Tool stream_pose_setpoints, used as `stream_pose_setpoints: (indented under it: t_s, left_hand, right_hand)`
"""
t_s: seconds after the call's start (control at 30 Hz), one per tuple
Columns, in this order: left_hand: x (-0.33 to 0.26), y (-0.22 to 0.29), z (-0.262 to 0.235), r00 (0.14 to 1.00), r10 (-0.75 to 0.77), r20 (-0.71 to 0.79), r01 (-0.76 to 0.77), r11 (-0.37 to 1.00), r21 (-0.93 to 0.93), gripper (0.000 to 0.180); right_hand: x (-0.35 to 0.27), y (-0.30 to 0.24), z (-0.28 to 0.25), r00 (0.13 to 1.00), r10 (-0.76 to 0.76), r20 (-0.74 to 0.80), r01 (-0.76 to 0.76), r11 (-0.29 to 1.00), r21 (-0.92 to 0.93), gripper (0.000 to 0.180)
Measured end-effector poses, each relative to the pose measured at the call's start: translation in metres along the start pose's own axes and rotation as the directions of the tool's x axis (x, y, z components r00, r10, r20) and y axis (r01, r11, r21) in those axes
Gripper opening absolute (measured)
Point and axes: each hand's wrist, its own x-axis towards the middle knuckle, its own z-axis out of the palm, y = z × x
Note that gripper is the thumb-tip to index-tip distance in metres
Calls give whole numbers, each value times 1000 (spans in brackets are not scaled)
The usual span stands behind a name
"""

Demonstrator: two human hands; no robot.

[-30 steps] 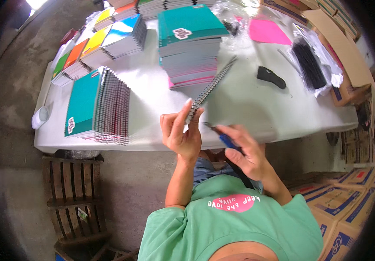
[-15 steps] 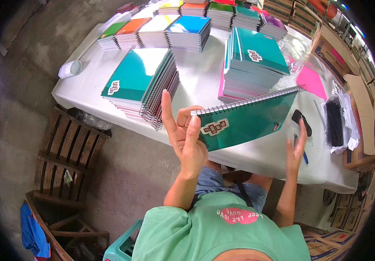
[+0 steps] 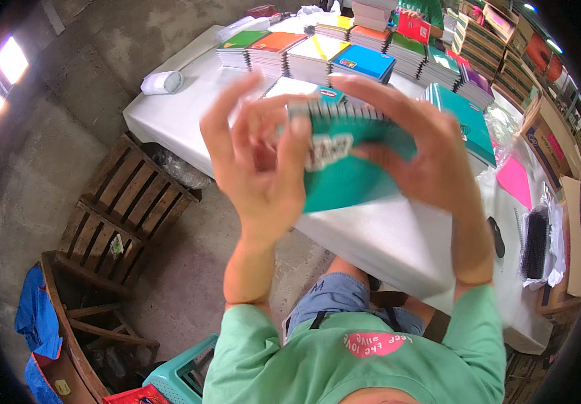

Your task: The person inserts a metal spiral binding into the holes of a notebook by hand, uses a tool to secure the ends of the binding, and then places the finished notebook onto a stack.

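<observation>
A teal spiral-bound notebook is raised in front of me over the table's near edge, its wire binding along the top. My left hand is closed on one end, thumb across the front cover. Around the other part of the notebook curls my right hand, its thumb against the cover and its fingers up by the wire; motion smears both hands somewhat. Behind them, one stack of teal notebooks is mostly hidden. Another teal stack stands to the right, partly behind my right hand.
Stacks of colored notebooks line the far side of the white-covered table. At the right lie a pink sheet, a black tool and black wire coils, beside cardboard boxes. A wooden pallet stands left.
My right hand has risen from the tabletop at the right to the notebook and now grips it. The notebook has come up nearer to me, and the view has shifted left.
</observation>
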Motion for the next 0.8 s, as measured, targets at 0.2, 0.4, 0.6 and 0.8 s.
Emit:
stream_pose_setpoints:
  t_s: [0.2,0.4,0.6,0.8]
  left_hand:
    - [47,-35,-72,910,92,-405,65,932,357,60]
    - [-15,-139,-86,759,-547,-353,631,751,192,72]
    - [-38,-172,-63,764,-469,-443,579,802,150,57]
    - [-37,-182,-47,715,-406,-569,508,861,24,62]
  right_hand:
    - [60,90,38,853,516,76,-378,510,773,70]
    - [17,162,140,484,745,459,-871,362,332,71]
    - [-5,179,157,640,742,198,-768,620,161,104]
    - [-2,184,177,553,830,-76,-509,409,758,76]
